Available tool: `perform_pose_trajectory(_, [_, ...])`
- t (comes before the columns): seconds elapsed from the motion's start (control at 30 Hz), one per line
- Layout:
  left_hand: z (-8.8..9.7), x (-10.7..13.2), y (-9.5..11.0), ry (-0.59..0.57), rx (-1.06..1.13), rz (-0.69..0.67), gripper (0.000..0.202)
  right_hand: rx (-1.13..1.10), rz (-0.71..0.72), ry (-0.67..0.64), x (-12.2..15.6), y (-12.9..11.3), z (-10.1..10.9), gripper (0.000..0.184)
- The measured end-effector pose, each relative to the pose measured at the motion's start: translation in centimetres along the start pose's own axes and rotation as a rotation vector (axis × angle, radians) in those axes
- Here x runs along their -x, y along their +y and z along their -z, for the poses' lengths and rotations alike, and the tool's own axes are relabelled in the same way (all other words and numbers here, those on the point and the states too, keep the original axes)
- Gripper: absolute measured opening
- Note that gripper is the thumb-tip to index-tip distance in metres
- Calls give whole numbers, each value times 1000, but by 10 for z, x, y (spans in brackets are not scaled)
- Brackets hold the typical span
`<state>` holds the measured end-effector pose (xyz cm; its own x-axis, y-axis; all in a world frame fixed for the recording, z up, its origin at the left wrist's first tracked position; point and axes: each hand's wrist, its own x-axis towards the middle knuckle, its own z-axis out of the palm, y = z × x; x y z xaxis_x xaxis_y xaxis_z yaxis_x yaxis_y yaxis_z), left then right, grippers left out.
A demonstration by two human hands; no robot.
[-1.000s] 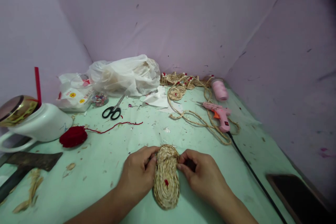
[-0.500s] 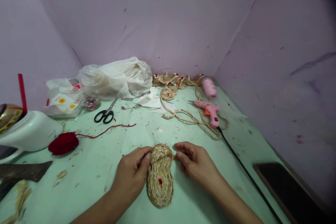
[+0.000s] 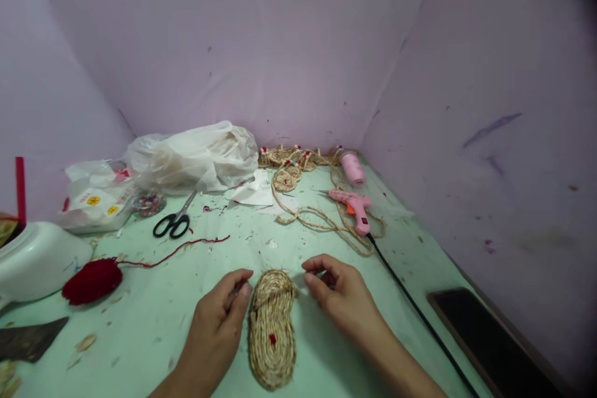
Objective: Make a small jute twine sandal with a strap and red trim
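Note:
A small braided-straw slipper [image 3: 273, 354] lies on the green table, its toe end pointing away from me. Straw strands cross over its upper end, and a red spot marks the sole. On its left side, my left hand [image 3: 217, 320] is open, thumb and forefinger parted just short of the straw edge. My right hand [image 3: 342, 295] hovers to the right of the slipper, open too, its fingers curved and a small gap between thumb and forefinger. Neither hand holds anything that I can see.
Beyond the hands are black-handled scissors [image 3: 172, 224], a red yarn ball [image 3: 93, 281], a pink glue gun [image 3: 353, 206] with a black cord, straw rope [image 3: 317, 224], a pink thread spool [image 3: 353, 169] and a white plastic bag [image 3: 200, 158]. A dark phone-like slab [image 3: 485, 336] lies right.
My left hand has let go of the slipper's left edge and drawn away from it. My right hand stays beside the slipper without touching it. The whole view has shifted slightly.

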<state>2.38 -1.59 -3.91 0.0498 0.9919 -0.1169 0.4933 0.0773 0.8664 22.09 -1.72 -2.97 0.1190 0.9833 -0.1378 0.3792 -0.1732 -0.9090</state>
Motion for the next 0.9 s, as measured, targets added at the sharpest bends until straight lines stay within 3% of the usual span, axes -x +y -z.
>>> perform_pose_trajectory(0.17, [0,-4,-5,8,157,67,43,77,26,269,-9,-3,37,24])
perform_pose_trajectory(0.3, [0,-5,-8,-2,179,73,43,341,223,356,-33,-20,48,19])
perform_pose_trajectory(0.37, [0,-4,-7,-14,178,61,41,632,390,288,-51,-31,40,19])
perform_pose_trajectory(0.53, [2,-4,-3,-30,156,3,37,783,550,81,-87,-42,3,13])
perform_pose_trajectory(0.73, [1,-2,-4,-23,143,-48,32,789,592,82,-99,-31,-19,15])
perform_pose_trajectory(0.9, [8,-9,-1,56,208,-87,25,627,628,101,-79,-41,-23,15])
